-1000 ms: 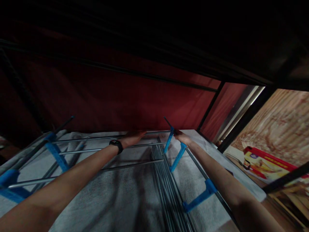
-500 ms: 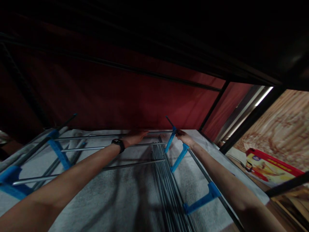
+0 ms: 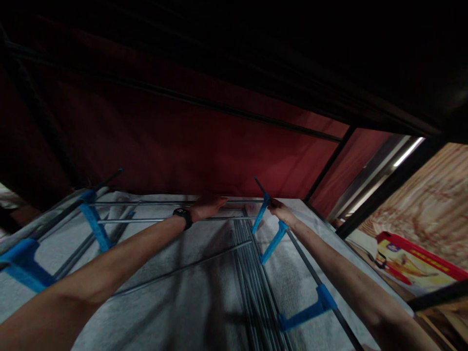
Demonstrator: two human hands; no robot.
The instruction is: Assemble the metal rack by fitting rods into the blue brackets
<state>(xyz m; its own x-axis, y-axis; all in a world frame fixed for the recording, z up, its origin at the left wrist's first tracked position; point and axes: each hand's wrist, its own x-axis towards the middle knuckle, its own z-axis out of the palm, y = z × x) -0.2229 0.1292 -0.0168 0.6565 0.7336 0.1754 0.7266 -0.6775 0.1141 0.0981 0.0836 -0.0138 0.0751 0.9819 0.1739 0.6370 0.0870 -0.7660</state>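
Note:
My left hand [image 3: 207, 208], with a black watch [image 3: 183, 218] at the wrist, is closed around a thin metal rod [image 3: 146, 203] on the far side of a frame; its fingers are partly in shadow. My right hand [image 3: 281, 213] grips the long dark tube [image 3: 305, 258] beside a blue plastic bracket [image 3: 260, 214]. More blue brackets [image 3: 273, 243] sit along this tube, and others [image 3: 95, 226] on the left-hand tube. A second rod [image 3: 127, 221] spans the frame. One loose rod [image 3: 190, 265] slants across the cloth, its left end hidden behind my left forearm.
A bundle of metal rods [image 3: 256, 292] lies on the grey cloth [image 3: 164, 317]. Dark metal posts [image 3: 387, 187] and red sheeting [image 3: 204, 146] enclose the space. A red and yellow box [image 3: 413, 265] rests outside to the right.
The nearest rod has swung: its left end has dropped away from the front left bracket towards me. Both hands stay almost where they were. The view has shifted slightly.

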